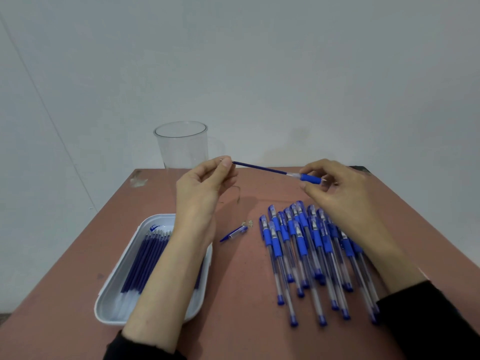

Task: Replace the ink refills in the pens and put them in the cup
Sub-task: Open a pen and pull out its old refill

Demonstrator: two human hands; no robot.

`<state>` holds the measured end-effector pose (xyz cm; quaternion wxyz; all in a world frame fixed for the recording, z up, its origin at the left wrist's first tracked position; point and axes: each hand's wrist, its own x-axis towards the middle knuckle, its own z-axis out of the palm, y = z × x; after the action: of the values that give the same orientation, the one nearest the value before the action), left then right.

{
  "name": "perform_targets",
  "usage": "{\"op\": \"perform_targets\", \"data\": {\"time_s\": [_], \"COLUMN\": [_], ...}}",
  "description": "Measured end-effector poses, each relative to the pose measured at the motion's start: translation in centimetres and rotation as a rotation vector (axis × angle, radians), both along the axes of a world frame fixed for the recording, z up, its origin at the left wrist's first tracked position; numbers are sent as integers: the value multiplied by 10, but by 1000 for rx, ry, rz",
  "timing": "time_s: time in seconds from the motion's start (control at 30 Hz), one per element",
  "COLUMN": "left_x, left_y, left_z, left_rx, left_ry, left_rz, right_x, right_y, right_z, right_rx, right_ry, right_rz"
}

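Above the middle of the reddish table [241, 294], both hands hold one dismantled pen in the air. Left hand [202, 188]: thumb and forefinger pinch the left end of a dark blue refill [259, 168]; a thin tip pokes just past the fingertips. Right hand [335, 188]: fingers curled round, pinching the blue grip section [310, 178], into which the refill's right end runs. The refill slopes slightly down to the right. Far left of the hands, a clear cup [181, 146] stands upright at the table's far edge; the left hand's fingers overlap its lower part. Near left: a white tray [104, 294] with spare refills [141, 266] laid side by side, lengthwise near to far; the left forearm crosses the tray and hides its right half. Near right: a loose pile of pens [301, 245], capped ends far, blue end plugs near; the right wrist and forearm cover the pile's right side. Between tray and pile lies a single loose cap [235, 233], tilted, with a few pale crumbs [248, 223] just beyond it. A scuffed patch [137, 178] marks the far left corner.
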<state>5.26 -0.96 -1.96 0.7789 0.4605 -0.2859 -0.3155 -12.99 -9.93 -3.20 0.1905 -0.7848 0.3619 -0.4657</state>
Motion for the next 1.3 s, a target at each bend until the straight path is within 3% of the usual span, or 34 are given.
{"op": "perform_targets", "data": {"time_s": [0.13, 0.23, 0.33, 0.53, 0.67, 0.8, 0.97, 1.3], "left_x": [4, 4, 0, -9, -11, -10, -8, -8], "left_y": [-1, -2, -2, -6, -6, -3, -2, -3], "left_z": [-1, -1, -1, -5, -5, -5, -9, -8], "left_rx": [-27, -42, -31, 3, 10, 19, 31, 51], "left_ry": [75, 106, 99, 44, 37, 6, -28, -26], "left_rz": [63, 77, 43, -4, -34, -29, -66, -47], "right_x": [-12, -15, -7, 21, 27, 21, 16, 20], "right_y": [-11, -14, -4, 4, -8, -39, -78, -88], "right_z": [0, 2, 10, 40, 49, 48, 24, 1], "right_rx": [-76, -69, -114, -97, -18, -10, 42, 62], "right_ry": [109, 88, 61, 352, 412, 481, 723, 805], "right_rz": [-153, -264, -183, 93, 203, 117, -28, -16]}}
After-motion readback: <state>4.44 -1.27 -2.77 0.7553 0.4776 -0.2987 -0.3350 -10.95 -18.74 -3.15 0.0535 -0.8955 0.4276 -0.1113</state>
